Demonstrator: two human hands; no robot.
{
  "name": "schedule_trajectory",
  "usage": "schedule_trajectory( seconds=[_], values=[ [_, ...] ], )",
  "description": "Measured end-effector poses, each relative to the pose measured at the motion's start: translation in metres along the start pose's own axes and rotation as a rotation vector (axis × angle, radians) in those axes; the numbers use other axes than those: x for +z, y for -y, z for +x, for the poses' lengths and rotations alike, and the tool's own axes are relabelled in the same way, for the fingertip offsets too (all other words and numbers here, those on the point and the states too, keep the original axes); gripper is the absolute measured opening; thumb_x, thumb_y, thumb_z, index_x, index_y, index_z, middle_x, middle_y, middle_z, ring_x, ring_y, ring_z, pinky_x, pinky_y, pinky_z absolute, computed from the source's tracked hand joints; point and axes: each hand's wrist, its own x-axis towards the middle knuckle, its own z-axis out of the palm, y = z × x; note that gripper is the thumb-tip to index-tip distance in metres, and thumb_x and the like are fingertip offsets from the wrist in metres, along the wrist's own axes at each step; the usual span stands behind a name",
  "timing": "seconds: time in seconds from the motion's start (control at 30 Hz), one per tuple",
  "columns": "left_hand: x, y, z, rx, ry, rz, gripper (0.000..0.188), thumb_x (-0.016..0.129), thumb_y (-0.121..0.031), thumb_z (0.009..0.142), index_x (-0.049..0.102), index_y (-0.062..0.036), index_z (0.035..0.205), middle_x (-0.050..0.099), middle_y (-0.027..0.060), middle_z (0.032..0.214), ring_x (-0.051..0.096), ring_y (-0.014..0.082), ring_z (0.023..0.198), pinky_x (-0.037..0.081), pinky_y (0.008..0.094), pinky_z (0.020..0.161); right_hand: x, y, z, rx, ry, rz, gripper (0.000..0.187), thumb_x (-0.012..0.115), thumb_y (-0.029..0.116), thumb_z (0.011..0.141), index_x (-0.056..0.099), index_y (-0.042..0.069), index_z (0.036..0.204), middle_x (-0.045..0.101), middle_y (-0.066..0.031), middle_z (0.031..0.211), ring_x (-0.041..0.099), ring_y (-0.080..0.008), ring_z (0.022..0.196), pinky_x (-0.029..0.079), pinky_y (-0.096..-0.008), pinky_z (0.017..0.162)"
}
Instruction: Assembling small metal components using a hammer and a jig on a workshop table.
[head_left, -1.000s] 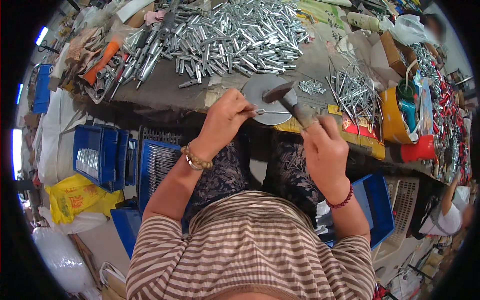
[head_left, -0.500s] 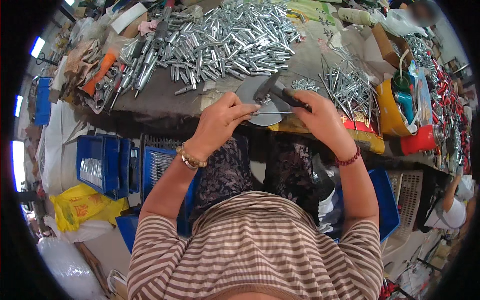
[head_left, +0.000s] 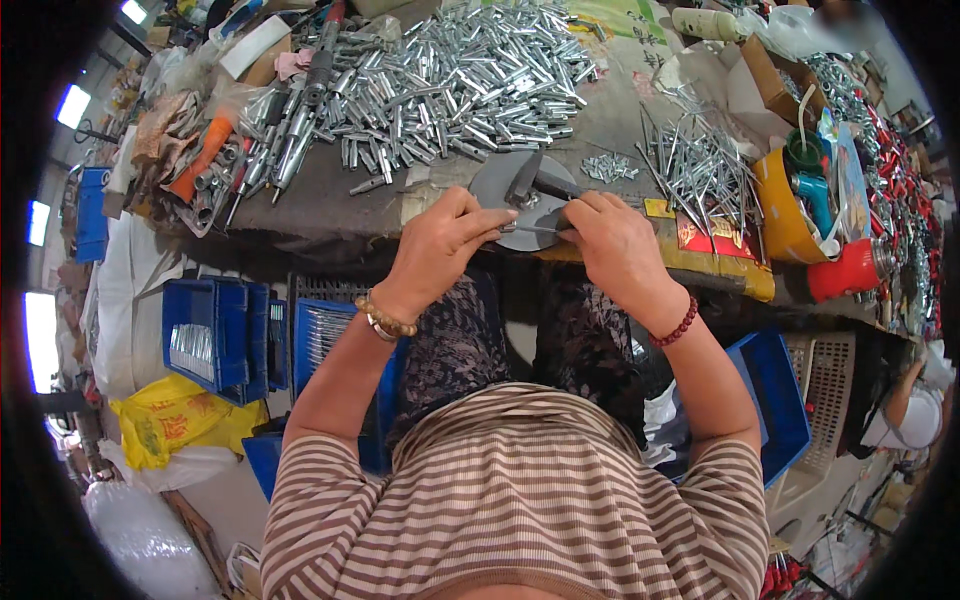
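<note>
1. Beside the legs (head_left: 450,350), below desk (head_left: 622,112) level: left bin (head_left: 303,345) with thin metal pieces; right bin (head_left: 785,400), contents unclear.
2. Left hand (head_left: 438,242), near edge of desk: thumb and finger pinched together on left end of rod (head_left: 537,229).
3. Right hand (head_left: 618,248): fingers curled closed about handle of hammer (head_left: 555,184), fingertips also by rod's right end. Cannot tell if they grip the rod too.
4. Rod lies roughly crosswise between hands, over near part of plate (head_left: 487,180); contact unclear. Hammer head on or just above plate, beyond rod.
5. Risk (judged): left fingertips sit near hammer head; an off-line blow could catch them. Slack pinch could let the thin rod roll. Right fingers, if sharing hammer and rod, might lose one.
6. Farther: small parts (head_left: 610,167) right of plate, long rods (head_left: 700,170) beyond them, tubes (head_left: 480,90) heaped behind. A jogged heap could shed tubes onto plate.
</note>
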Motion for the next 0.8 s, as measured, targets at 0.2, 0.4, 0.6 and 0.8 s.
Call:
schedule_trajectory(
  seconds=[0.2, 0.4, 0.6, 0.8],
  values=[
    [0.000, 0.000, -0.002, 0.018, -0.022, 0.000, 0.039, 0.078, -0.003, 0.085, 0.078, -0.0194, 0.120, 0.055, 0.0054, 0.085, 0.058, 0.0212, 0.073, 0.048, 0.0345, 0.065, -0.001, -0.001, 0.003, 0.016, 0.039, 0.043, 0.018, 0.073, 0.006, 0.083, 0.061, 0.004, 0.096, 0.065, -0.0127, 0.096, 0.064, -0.0368, 0.097, 0.053, -0.0470, 0.080],
    [0.002, -0.001, -0.001, 0.026, -0.035, 0.028, 0.038, 0.079, -0.005, 0.085, 0.078, -0.0195, 0.120, 0.055, 0.0056, 0.084, 0.058, 0.0217, 0.073, 0.048, 0.0349, 0.064, 0.003, -0.001, 0.003, 0.010, -0.013, 0.057, 0.018, 0.074, 0.005, 0.080, 0.063, 0.005, 0.094, 0.065, -0.0116, 0.095, 0.063, -0.0355, 0.095, 0.052, -0.0468, 0.079],
    [0.004, -0.004, -0.003, 0.003, -0.056, 0.094, 0.034, 0.079, -0.006, 0.085, 0.079, -0.0192, 0.117, 0.056, 0.0052, 0.086, 0.060, 0.0223, 0.074, 0.050, 0.0357, 0.064, -0.005, 0.001, 0.005, -0.074, -0.068, -0.037, 0.018, 0.075, 0.008, 0.080, 0.068, 0.007, 0.096, 0.064, -0.0076, 0.096, 0.063, -0.0313, 0.095, 0.052, -0.0436, 0.079],
    [0.006, -0.004, -0.005, -0.022, -0.105, 0.025, 0.026, 0.078, -0.007, 0.087, 0.079, -0.0139, 0.112, 0.059, 0.0069, 0.090, 0.061, 0.0235, 0.077, 0.050, 0.0350, 0.068, 0.000, -0.015, 0.001, 0.075, -0.016, -0.274, 0.030, 0.075, 0.008, 0.083, 0.070, 0.011, 0.112, 0.062, -0.0095, 0.103, 0.062, -0.0315, 0.098, 0.051, -0.0421, 0.082]
  ],
)
